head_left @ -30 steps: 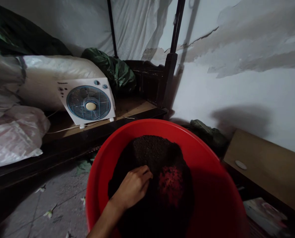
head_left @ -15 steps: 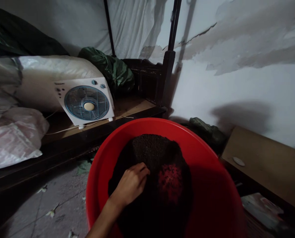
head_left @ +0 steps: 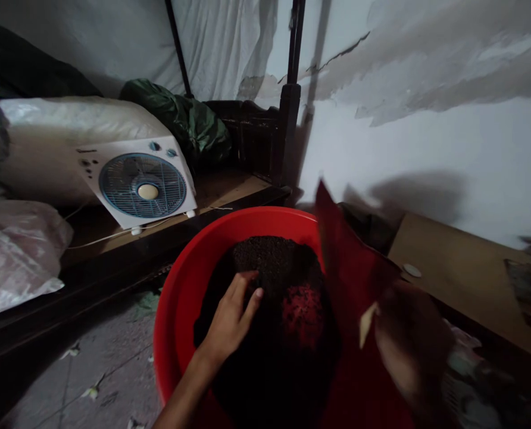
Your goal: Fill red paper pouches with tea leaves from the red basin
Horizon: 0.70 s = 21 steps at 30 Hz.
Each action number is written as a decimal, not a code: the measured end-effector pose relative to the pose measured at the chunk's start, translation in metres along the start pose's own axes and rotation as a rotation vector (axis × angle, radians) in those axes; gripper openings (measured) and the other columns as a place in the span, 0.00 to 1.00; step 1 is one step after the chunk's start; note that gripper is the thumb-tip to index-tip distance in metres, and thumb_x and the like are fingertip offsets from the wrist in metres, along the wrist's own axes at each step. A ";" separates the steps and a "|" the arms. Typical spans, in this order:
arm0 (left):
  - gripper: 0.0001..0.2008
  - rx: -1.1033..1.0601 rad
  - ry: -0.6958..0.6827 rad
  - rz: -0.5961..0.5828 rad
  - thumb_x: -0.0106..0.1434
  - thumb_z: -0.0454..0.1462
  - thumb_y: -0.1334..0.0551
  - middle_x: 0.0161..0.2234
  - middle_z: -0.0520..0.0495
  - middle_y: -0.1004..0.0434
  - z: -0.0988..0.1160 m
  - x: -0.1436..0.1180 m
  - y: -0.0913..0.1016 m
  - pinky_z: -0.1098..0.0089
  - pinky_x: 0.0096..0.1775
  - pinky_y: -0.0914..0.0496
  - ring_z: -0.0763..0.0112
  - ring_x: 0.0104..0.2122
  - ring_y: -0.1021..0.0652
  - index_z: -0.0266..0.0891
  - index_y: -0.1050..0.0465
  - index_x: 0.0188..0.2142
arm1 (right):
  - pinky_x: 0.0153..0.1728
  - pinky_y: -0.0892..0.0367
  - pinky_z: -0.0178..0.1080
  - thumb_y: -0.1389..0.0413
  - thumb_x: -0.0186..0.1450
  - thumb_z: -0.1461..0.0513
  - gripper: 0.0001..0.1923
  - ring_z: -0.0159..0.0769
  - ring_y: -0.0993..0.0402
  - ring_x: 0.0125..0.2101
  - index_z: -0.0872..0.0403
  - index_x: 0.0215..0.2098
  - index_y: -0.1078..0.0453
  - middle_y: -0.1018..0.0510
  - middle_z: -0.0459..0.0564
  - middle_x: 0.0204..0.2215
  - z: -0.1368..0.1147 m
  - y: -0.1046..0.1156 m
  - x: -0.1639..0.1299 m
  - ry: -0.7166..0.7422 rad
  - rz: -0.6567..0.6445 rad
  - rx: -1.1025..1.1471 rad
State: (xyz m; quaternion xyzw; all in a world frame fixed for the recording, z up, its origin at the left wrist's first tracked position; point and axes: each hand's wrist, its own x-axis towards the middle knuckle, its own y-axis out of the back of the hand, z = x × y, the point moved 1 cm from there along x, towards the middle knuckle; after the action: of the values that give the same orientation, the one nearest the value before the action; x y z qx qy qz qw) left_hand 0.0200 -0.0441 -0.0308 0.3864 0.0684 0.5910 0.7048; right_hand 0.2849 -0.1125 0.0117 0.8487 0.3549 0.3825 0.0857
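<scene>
Big round red plastic basin (head_left: 180, 298) sits on the floor, holding a dark granular heap (head_left: 269, 262). Left hand (head_left: 230, 316) rests flat on that heap, fingers loose. Blurred right hand (head_left: 408, 345) grips a dark red flat sheet (head_left: 346, 262) over the rim.

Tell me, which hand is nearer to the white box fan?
The left. The left hand lies on the dark heap in the red basin, just below the white box fan. The right hand, blurred, holds a red sheet farther right.
</scene>
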 end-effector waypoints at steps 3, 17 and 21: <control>0.20 -0.052 0.041 0.143 0.73 0.46 0.48 0.56 0.42 0.32 -0.004 0.000 0.000 0.61 0.51 0.25 0.66 0.50 0.24 0.47 0.41 0.62 | 0.36 0.29 0.41 0.52 0.69 0.45 0.22 0.40 0.24 0.32 0.52 0.35 0.27 0.20 0.51 0.31 0.001 -0.025 0.012 -0.014 -0.048 0.114; 0.29 0.202 -0.140 -0.202 0.71 0.48 0.46 0.69 0.42 0.54 0.007 -0.014 -0.031 0.53 0.59 0.28 0.53 0.67 0.38 0.57 0.50 0.69 | 0.51 0.29 0.46 0.41 0.59 0.51 0.27 0.43 0.24 0.49 0.49 0.55 0.32 0.24 0.54 0.55 0.030 -0.122 -0.021 -0.345 -0.675 0.648; 0.27 0.286 -0.281 -0.209 0.72 0.46 0.47 0.70 0.41 0.55 0.015 -0.018 -0.031 0.51 0.60 0.30 0.54 0.65 0.36 0.57 0.49 0.69 | 0.54 0.30 0.44 0.43 0.62 0.56 0.25 0.41 0.24 0.50 0.48 0.58 0.33 0.23 0.52 0.54 0.018 -0.113 -0.017 -0.237 -0.748 0.651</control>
State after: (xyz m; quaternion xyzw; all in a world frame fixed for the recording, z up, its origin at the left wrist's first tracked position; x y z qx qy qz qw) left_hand 0.0477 -0.0673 -0.0464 0.5516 0.0923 0.4395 0.7029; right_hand 0.2294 -0.0383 -0.0583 0.6839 0.7231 0.0962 -0.0127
